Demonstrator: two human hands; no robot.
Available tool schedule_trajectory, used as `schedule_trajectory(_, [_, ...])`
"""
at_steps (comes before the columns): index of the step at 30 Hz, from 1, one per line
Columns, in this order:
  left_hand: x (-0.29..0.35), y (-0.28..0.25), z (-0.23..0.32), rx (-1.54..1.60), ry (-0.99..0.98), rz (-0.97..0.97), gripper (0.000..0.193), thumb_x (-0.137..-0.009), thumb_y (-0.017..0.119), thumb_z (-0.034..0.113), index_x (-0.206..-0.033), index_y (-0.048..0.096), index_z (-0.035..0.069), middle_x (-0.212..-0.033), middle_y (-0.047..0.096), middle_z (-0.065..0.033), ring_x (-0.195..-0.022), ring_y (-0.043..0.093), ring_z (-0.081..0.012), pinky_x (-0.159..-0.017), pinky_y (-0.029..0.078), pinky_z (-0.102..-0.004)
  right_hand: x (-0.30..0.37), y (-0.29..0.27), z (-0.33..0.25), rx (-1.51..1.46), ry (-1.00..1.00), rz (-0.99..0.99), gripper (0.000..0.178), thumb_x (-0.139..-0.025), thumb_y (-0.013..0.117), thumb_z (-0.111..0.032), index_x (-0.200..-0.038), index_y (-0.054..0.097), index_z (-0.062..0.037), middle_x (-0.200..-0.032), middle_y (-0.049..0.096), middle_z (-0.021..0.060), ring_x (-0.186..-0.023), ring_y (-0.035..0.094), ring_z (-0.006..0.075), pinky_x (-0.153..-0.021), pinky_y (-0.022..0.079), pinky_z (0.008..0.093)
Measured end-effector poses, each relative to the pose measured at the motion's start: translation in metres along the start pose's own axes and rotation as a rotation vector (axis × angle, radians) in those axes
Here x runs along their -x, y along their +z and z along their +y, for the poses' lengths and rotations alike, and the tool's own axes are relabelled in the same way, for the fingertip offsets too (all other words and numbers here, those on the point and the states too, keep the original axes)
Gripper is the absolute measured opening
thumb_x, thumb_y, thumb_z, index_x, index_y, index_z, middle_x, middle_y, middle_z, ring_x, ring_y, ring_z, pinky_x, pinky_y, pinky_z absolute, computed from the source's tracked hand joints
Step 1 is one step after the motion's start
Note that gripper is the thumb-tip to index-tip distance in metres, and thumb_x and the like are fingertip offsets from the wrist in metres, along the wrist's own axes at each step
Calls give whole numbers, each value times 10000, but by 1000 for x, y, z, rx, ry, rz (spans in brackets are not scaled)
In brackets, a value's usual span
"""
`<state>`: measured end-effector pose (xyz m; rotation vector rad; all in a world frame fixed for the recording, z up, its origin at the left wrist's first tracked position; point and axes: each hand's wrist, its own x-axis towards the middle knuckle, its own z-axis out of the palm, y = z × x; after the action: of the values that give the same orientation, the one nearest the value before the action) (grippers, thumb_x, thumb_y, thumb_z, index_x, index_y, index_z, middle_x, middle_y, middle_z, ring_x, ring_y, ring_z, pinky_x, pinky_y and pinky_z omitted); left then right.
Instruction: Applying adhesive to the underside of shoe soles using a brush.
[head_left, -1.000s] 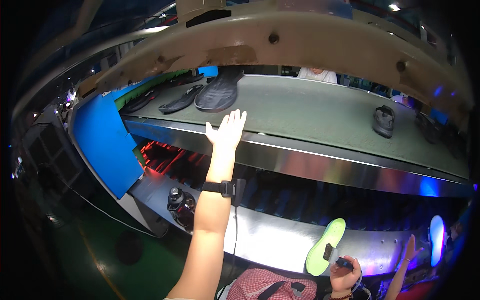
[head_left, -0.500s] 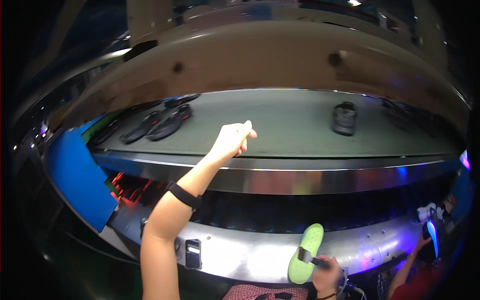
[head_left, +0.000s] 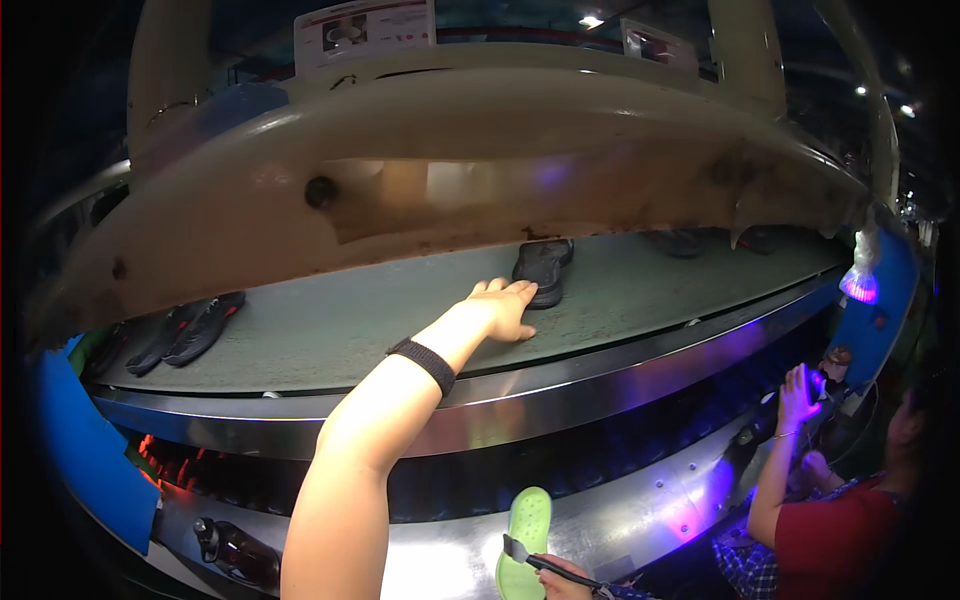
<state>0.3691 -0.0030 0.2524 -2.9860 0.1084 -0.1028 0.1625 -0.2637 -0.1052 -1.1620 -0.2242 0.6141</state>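
My left hand [head_left: 500, 308] reaches over the conveyor belt, fingers stretched out and thumb apart. Its fingertips lie against the near left side of a black shoe [head_left: 541, 272]; a firm hold on it does not show. At the lower edge, my right hand [head_left: 563, 578] is closed around a dark-handled brush [head_left: 516, 549]. The brush's flat head sits over a light green shoe sole [head_left: 530, 515] with small holes at its far end. Whether the right hand also grips the sole, I cannot tell.
Several black shoes [head_left: 200, 328] ride at the belt's left. A low curved hood [head_left: 600, 190] overhangs the belt [head_left: 400, 330]. A dark bottle [head_left: 240, 550] lies on the metal ledge [head_left: 640, 520]. At right, a co-worker in a red top [head_left: 835, 540] works under violet light.
My left hand, curled above bare belt before, has opened and met the black shoe, which now lies further left in view. The whole view has turned right. The right hand keeps the brush.
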Motion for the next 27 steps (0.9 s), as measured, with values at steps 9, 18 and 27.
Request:
schedule_trajectory(9, [94,1,-38,-159,95,396,305,-814,684,380,-809,630,80,-863,615,-77,-877,590,-274,-774,480,-390,13,-1,-7,-477,-17,74,268,-802,623,124,-1057,628,41,-1076,667,178,-953,647,226,-844,509,308])
schedule_trajectory(18, [284,76,24,1265,-317,1512,307,-875,484,237,-1053,537,-7,-1071,550,-135,-1072,519,-228,-993,379,-385,14,-5,-20,-274,-89,340,252,-787,659,60,-1039,655,70,-993,675,122,-937,633,199,-888,481,297])
schedule_trajectory(27, [372,159,59,2477,42,646,902,-747,689,528,-1356,393,-67,-1259,544,-250,-1127,584,-308,-992,464,-422,12,-3,-29,-252,-108,356,269,-809,673,42,-1072,630,79,-986,664,101,-905,622,162,-832,488,259])
